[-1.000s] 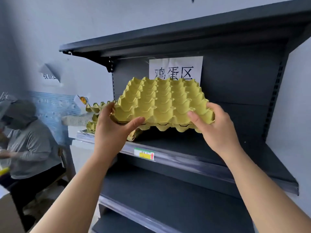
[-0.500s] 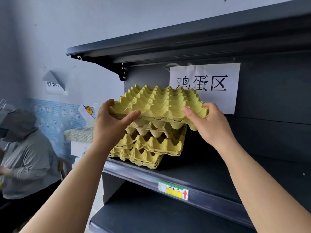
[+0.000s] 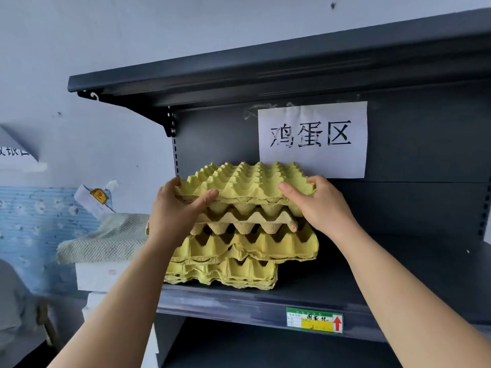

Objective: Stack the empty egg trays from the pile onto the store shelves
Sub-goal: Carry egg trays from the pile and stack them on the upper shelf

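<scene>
A yellow-green pulp egg tray [image 3: 247,180] lies on top of a stack of several like trays [image 3: 239,251] at the left end of a dark grey shelf [image 3: 372,285]. My left hand [image 3: 175,211] grips the top tray's near left corner, thumb on top. My right hand [image 3: 316,205] grips its near right corner, thumb on top and fingers under the rim. The stack is uneven, with the middle trays jutting out to the right.
A white paper sign [image 3: 313,140] hangs on the shelf's back panel, under the upper shelf board [image 3: 265,73]. A price label [image 3: 314,320] sits on the shelf's front edge. White boxes with a netted cloth [image 3: 106,240] stand left of the shelving. Bare shelf lies right of the stack.
Both hands carried the tray left and down onto the stack on the shelf. The view came closer to the shelf.
</scene>
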